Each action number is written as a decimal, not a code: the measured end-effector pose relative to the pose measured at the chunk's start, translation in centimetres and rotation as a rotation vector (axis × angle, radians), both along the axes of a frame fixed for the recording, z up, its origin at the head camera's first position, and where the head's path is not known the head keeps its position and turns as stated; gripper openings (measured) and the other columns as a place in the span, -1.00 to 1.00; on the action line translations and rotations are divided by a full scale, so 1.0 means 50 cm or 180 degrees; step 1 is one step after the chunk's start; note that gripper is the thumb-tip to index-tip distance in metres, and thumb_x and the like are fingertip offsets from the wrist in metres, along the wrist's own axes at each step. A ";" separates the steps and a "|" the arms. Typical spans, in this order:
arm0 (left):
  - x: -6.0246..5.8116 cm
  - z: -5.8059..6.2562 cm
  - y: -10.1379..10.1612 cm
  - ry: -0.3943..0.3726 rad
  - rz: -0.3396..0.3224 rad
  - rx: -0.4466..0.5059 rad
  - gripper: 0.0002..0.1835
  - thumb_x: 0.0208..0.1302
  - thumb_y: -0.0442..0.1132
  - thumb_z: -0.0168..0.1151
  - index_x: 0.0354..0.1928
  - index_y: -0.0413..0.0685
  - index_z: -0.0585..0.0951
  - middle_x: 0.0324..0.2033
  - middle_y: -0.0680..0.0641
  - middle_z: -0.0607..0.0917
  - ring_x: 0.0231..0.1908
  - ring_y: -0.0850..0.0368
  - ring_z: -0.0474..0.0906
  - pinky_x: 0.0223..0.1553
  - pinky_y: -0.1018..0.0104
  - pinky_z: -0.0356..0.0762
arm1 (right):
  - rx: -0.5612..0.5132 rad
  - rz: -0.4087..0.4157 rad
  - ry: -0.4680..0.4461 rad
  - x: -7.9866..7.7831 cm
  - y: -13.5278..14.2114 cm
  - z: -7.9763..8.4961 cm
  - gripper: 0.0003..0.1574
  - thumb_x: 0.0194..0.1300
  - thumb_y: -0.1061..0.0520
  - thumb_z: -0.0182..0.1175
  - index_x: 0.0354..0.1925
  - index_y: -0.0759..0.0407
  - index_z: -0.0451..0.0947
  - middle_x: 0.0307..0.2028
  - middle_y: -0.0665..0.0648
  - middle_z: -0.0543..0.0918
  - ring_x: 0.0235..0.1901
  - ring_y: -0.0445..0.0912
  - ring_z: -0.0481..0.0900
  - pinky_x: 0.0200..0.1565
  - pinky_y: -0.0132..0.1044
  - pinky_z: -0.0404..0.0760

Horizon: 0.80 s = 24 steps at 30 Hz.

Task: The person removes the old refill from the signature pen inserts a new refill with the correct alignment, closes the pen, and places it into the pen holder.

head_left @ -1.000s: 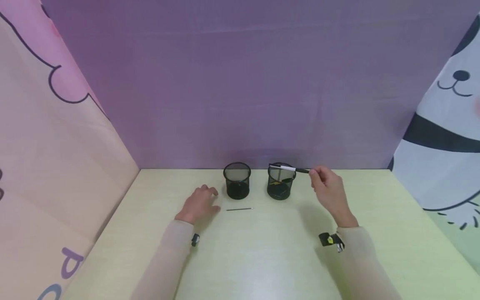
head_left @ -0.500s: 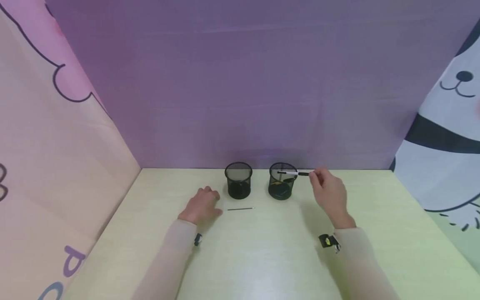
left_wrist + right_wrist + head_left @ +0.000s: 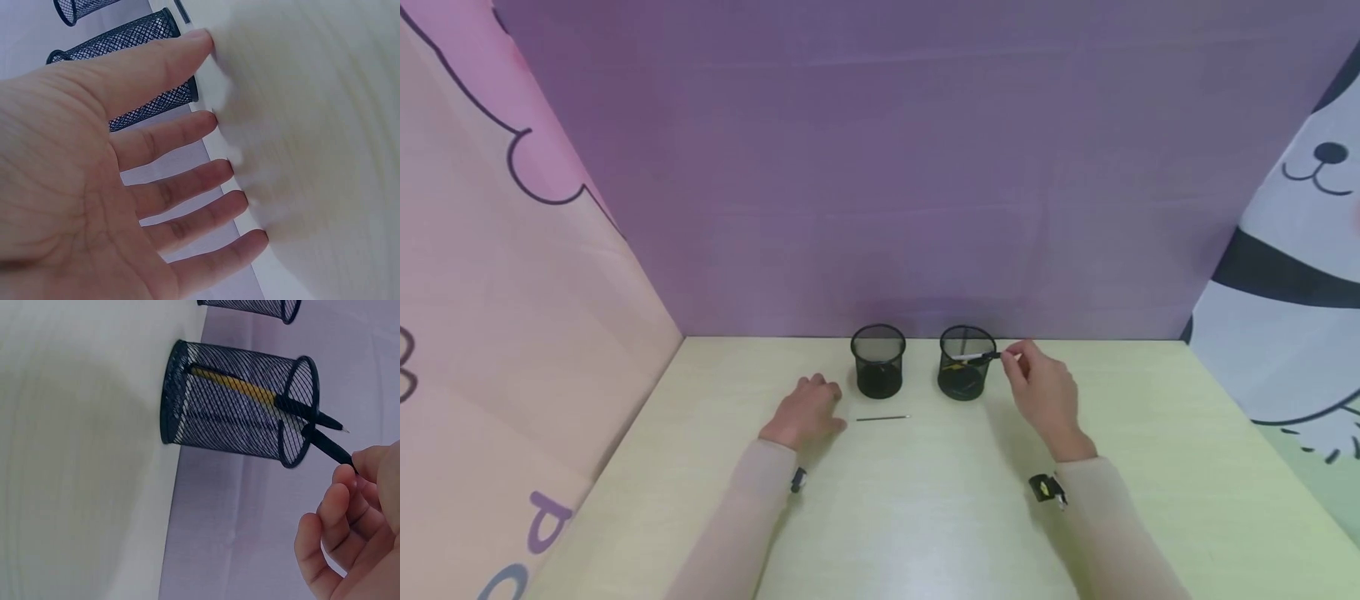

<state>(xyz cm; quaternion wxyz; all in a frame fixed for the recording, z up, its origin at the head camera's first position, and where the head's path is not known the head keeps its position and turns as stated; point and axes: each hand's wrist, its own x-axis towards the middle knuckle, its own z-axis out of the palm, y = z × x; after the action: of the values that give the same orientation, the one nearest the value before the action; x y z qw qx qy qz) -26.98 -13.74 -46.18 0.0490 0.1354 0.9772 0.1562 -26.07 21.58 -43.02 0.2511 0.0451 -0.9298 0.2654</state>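
My right hand (image 3: 1043, 392) pinches the dark end of a black-and-white pen (image 3: 331, 449) between thumb and fingertips. The pen slants through the mouth of the right black mesh pen cup (image 3: 962, 385). Inside that cup a yellow-and-black pen (image 3: 240, 386) leans, its tip poking past the rim. My left hand (image 3: 805, 412) holds nothing; its spread fingertips rest on the table, left of a second mesh pen cup (image 3: 879, 381). A thin dark rod (image 3: 882, 418) with a pale right end lies in front of that cup, close to the left thumb.
Both cups stand side by side near the back edge of the pale wooden table (image 3: 910, 517). A purple cloth wall (image 3: 880, 167) rises right behind them. Printed cloth panels flank the table, a panda (image 3: 1277, 333) on the right one.
My right hand has moved left and a little lower, taking the pen's far end from above the rim into the right cup. The left hand stays nearly still.
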 end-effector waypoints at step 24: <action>-0.003 -0.008 0.000 0.0071 -0.0007 -0.0088 -0.48 0.20 -0.09 0.51 0.15 -0.16 0.66 0.03 -0.19 0.62 0.02 -0.10 0.49 0.05 -0.01 0.63 | -0.0070 0.0155 -0.0153 -0.009 -0.005 -0.020 -0.75 0.53 0.03 0.14 -0.05 0.15 0.64 -0.61 0.04 0.50 -0.66 -0.12 0.32 -0.55 -0.26 0.23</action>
<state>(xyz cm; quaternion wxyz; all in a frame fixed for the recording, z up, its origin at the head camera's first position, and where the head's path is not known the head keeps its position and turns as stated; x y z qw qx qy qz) -27.11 -13.73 -46.58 0.0401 0.1375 0.9796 0.1411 -26.51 21.35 -44.00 0.2227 0.0586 -0.9312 0.2826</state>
